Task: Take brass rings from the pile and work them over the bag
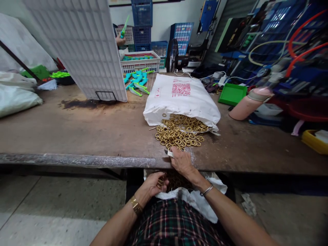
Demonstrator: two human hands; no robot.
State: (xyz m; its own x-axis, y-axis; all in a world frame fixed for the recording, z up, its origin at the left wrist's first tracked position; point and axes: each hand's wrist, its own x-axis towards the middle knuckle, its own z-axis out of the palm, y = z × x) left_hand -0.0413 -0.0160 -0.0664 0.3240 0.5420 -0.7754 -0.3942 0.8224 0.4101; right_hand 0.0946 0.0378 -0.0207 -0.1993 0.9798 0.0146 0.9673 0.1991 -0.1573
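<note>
A white sack with red print lies on the brown table, its open mouth facing me. Brass-coloured rings spill from it in a heap. My right hand, at the table's front edge just below the heap, is closed round a small knife with a pale handle and dark blade. Lower and to the left, my left hand holds several rings in curled fingers. It is over an open white bag at my lap, which has darker rings inside.
A tall white ribbed panel stands on the table at left. Behind are turquoise clamps, a white crate and another person's hand. A green tray and pink bottle are at right.
</note>
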